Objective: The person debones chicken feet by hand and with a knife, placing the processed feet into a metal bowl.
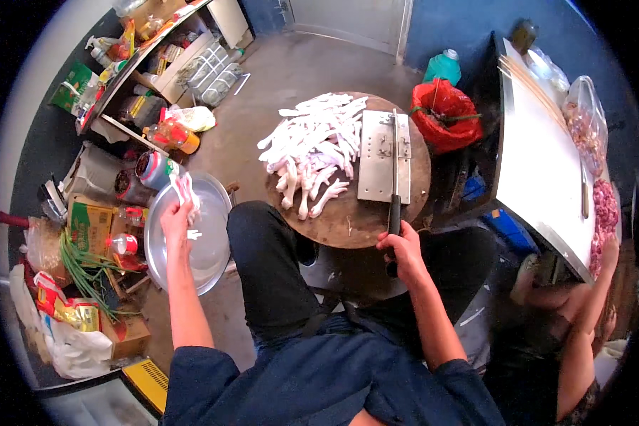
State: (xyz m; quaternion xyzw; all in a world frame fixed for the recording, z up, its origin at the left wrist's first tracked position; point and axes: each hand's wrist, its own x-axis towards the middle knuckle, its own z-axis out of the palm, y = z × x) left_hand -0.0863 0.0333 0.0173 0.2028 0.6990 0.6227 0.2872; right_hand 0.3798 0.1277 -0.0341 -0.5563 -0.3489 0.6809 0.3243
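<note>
Over a round metal basin (213, 261) at my left knee, my left hand (175, 221) grips a pale chicken foot (183, 189); whether more than one is in the grip I cannot tell. A small white piece (193, 234) shows just beneath that hand. My right hand (402, 247) is wrapped around the black handle (394, 213) of a hinged blade cutter. Its long blade (395, 154) lies lengthwise over a perforated metal base plate (375, 173). Left of the plate, a heap of chicken feet (319, 133) covers much of a round wooden board (346, 226).
A red plastic bag (444, 120) and a teal bottle (442, 66) stand beyond the board. At right, a person's hand (611, 253) touches minced meat (604, 213) on a white table (543, 160). Bottles (173, 136), cartons (90, 223) and green onions (85, 271) crowd the left.
</note>
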